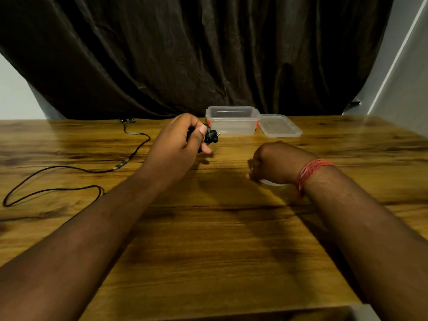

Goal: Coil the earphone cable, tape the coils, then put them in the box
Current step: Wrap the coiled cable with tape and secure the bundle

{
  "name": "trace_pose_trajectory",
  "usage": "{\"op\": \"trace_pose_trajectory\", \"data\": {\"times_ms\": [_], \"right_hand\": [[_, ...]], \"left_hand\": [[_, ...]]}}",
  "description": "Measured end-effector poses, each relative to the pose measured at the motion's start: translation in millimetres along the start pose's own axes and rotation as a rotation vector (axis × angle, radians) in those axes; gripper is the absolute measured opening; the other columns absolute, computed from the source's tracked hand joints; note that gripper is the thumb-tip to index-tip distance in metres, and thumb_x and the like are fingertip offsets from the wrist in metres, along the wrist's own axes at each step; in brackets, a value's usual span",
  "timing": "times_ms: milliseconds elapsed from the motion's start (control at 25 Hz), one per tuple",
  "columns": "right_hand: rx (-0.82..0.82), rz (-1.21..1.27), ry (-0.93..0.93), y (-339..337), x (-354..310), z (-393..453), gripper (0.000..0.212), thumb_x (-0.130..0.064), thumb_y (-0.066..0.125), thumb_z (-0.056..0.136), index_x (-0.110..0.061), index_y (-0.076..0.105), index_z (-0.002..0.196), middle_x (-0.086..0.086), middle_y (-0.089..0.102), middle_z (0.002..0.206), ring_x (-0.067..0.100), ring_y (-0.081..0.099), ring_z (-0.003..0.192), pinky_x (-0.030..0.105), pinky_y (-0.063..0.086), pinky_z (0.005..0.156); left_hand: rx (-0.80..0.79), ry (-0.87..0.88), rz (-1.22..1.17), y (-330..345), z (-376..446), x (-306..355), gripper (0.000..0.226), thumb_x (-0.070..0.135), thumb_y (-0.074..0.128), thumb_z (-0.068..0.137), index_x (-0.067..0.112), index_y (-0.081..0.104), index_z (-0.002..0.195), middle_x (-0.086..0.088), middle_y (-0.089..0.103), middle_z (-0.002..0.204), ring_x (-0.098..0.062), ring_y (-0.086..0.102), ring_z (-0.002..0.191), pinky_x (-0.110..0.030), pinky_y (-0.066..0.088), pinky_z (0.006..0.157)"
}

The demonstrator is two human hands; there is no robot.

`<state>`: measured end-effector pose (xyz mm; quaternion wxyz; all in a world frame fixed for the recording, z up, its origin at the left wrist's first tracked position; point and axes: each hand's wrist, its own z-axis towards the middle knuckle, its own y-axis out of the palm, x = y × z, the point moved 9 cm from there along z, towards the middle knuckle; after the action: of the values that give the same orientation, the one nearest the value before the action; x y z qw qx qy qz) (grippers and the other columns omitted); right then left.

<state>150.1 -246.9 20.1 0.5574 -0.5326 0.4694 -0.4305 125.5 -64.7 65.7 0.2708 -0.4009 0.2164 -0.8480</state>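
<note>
My left hand (pixel 183 137) is raised a little above the table, fingers closed on a small bundle of coiled black earphone cable (pixel 211 136) whose end sticks out to the right. A second black earphone cable (pixel 69 167) lies uncoiled in loose loops on the left of the table. My right hand (pixel 269 163) rests curled on the table over a white roll of tape (pixel 269 182), which shows only as a sliver beneath the palm. The clear plastic box (pixel 232 122) stands open at the far edge, just behind my left hand.
The box's clear lid (pixel 280 126) lies flat to the right of the box. A wooden table (pixel 208 239) spreads before me. A dark curtain (pixel 196 54) hangs behind it. A red thread band (pixel 310 171) circles my right wrist.
</note>
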Motion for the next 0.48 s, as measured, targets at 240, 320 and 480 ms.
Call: {"op": "trace_pose_trajectory", "data": {"times_ms": [240,320,480], "right_hand": [[0.071,0.08,0.037,-16,6,-3,0.034,-0.052,0.064,0.086,-0.02,0.06,0.074,0.002,0.06,0.08,0.021,0.057,0.081,0.03,0.045,0.072],[0.317,0.186,0.054,-45,16,-5,0.028,-0.046,0.062,0.089,-0.019,0.064,0.082,0.004,0.064,0.083,0.023,0.06,0.083,0.033,0.049,0.074],[0.605,0.549,-0.048,-72,24,-15,0.023,-0.039,0.061,0.091,-0.019,0.064,0.083,0.002,0.066,0.075,0.019,0.062,0.073,0.032,0.05,0.066]], "left_hand": [[-0.016,-0.001,-0.004,1,0,3,0.015,0.029,0.042,0.102,0.022,0.053,0.096,0.008,0.07,0.079,0.001,0.059,0.088,-0.039,0.046,0.084],[-0.027,-0.015,-0.022,2,-1,3,0.015,0.03,0.042,0.102,0.024,0.054,0.096,0.008,0.071,0.077,-0.003,0.06,0.089,-0.041,0.046,0.086],[-0.092,-0.101,-0.108,6,-5,0,0.016,0.034,0.042,0.101,0.025,0.055,0.096,0.01,0.072,0.076,-0.005,0.063,0.086,-0.04,0.048,0.088]]}}
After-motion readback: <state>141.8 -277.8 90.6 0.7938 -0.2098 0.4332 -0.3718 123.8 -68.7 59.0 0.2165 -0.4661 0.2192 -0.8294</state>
